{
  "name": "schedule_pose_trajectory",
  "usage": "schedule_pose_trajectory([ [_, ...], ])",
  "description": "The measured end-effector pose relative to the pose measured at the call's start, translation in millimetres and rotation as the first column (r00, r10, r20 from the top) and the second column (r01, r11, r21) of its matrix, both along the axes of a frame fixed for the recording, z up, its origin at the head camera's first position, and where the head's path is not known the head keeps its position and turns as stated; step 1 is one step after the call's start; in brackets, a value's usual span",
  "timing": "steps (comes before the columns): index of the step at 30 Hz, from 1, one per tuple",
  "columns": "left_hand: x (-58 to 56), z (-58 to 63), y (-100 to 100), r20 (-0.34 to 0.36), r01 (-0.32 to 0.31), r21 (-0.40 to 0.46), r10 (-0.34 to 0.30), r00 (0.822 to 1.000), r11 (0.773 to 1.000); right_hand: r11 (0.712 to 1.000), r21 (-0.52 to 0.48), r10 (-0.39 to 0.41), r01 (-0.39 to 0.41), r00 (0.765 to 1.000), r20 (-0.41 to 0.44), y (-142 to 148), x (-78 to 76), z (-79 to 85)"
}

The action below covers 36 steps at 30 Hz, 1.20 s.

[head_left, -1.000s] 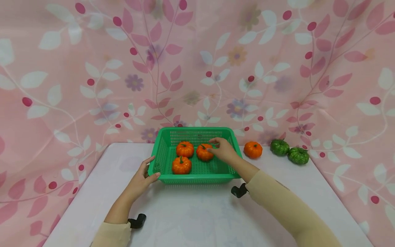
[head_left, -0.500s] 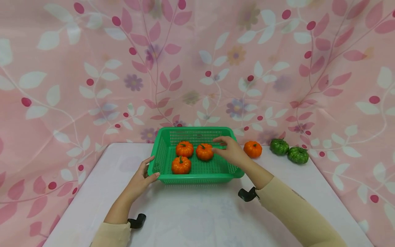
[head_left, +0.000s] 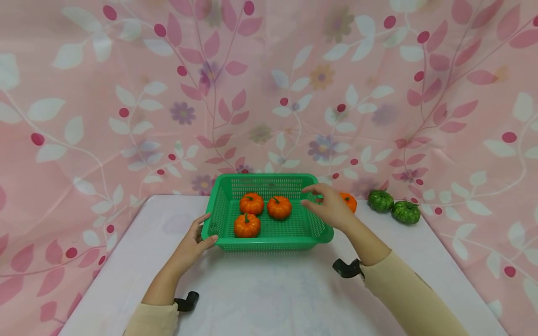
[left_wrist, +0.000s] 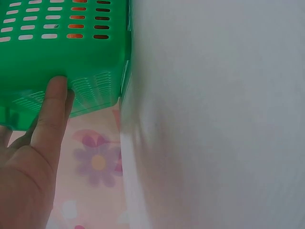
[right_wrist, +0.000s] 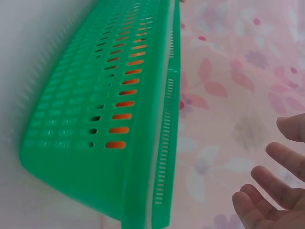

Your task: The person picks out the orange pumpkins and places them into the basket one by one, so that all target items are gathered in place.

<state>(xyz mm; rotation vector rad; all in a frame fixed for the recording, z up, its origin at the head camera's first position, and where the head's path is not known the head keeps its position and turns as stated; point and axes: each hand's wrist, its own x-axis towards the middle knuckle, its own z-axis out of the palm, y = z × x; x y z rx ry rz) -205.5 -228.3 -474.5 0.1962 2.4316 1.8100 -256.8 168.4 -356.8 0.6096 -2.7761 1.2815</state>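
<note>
A green plastic basket point(head_left: 269, 241) stands on the table, with 3 small orange pumpkins inside: a left-back pumpkin point(head_left: 251, 204), a front pumpkin point(head_left: 247, 226) and a right pumpkin point(head_left: 279, 208). My left hand point(head_left: 191, 245) holds the basket's front left corner, thumb on the front side and fingers at the left side. In the left wrist view, a digit of the left hand point(left_wrist: 45, 129) lies against the perforated wall. Over the basket's right rim hovers my right hand point(head_left: 329, 205), its fingers apart and holding nothing. It partly covers another orange pumpkin point(head_left: 350, 202) outside the basket.
Two green pumpkins, one at the back point(head_left: 380, 200) and one nearer point(head_left: 406, 212), sit at the table's right back edge. The white table point(head_left: 260, 289) ends at a pink floral cloth point(head_left: 269, 93) behind. Each wrist carries a black camera.
My right hand has drawn back rightward from the right pumpkin in the basket to the right rim, in front of the outside orange pumpkin. My left hand has stayed at the corner.
</note>
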Motion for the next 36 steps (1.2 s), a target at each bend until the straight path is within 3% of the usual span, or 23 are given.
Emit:
schedule_pose_trajectory([
  [13, 0.6, 1.1, 1.0, -0.001, -0.002, -0.011, 0.002, 1.000, 1.000, 0.998, -0.044, -0.055, 0.055, 0.998, -0.018, 36.4, 8.9, -1.2],
  [26, 2.4, 3.1, 1.7, -0.004, -0.004, -0.015, 0.004, 1.000, 1.000, 0.985, -0.065, -0.163, 0.160, 0.986, -0.040, 71.8, 18.2, 0.1],
  [36, 1.1, 1.5, 0.4, -0.008, -0.001, -0.008, 0.001, 1.000, 1.000, 0.962, -0.092, -0.265, 0.257, 0.960, -0.087, 95.3, 4.7, -24.3],
])
